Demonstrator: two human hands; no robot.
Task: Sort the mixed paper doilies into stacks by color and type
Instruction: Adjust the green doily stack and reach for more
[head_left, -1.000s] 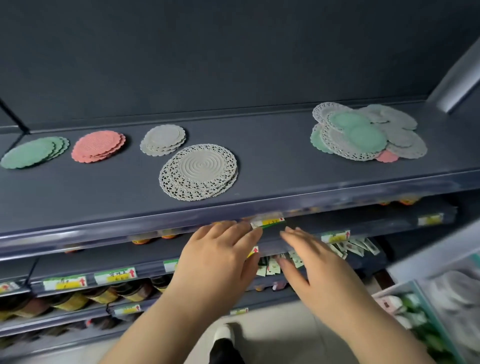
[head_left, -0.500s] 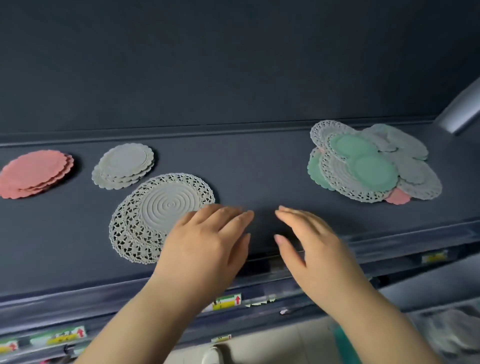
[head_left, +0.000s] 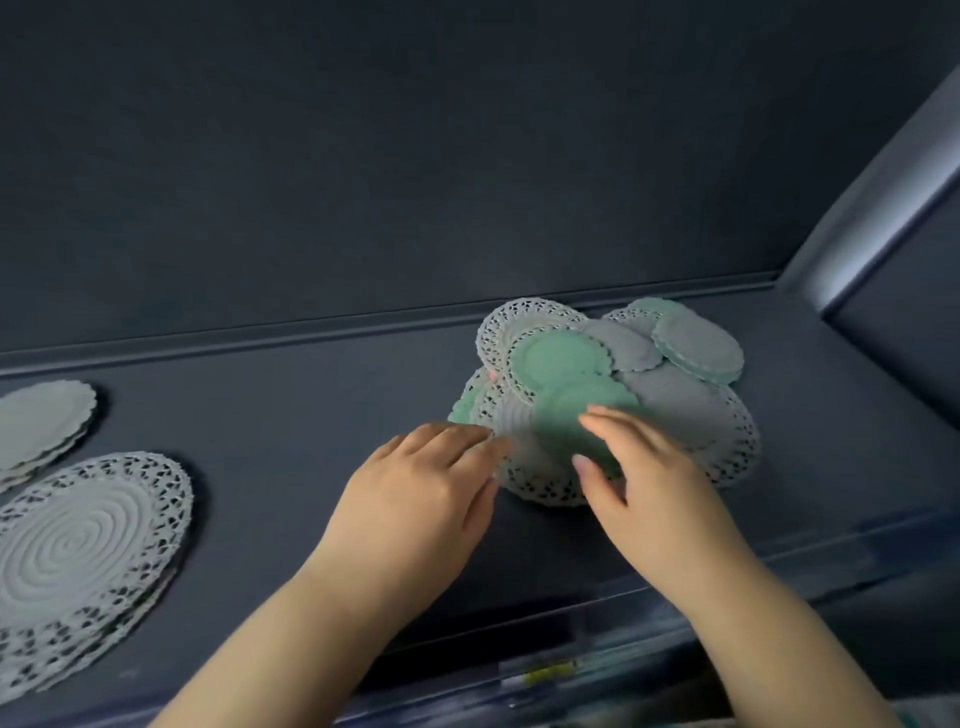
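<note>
A dark blue-grey shelf (head_left: 291, 426) is seen beneath the fingers (head_left: 447, 439), and its bare surface is spread out to their left. Beyond the fingertips, a low raised lip (head_left: 260, 332) is run along the back of the shelf, and a plain dark back panel (head_left: 363, 156) is set above it. A paler grey slanted upright (head_left: 883, 208) is seen up and to the right of the fingers. Nearer than the fingers, the shelf is closed off by a front rail (head_left: 857, 566); lower still, a blurred yellow-green label (head_left: 545, 674) is seen.
</note>
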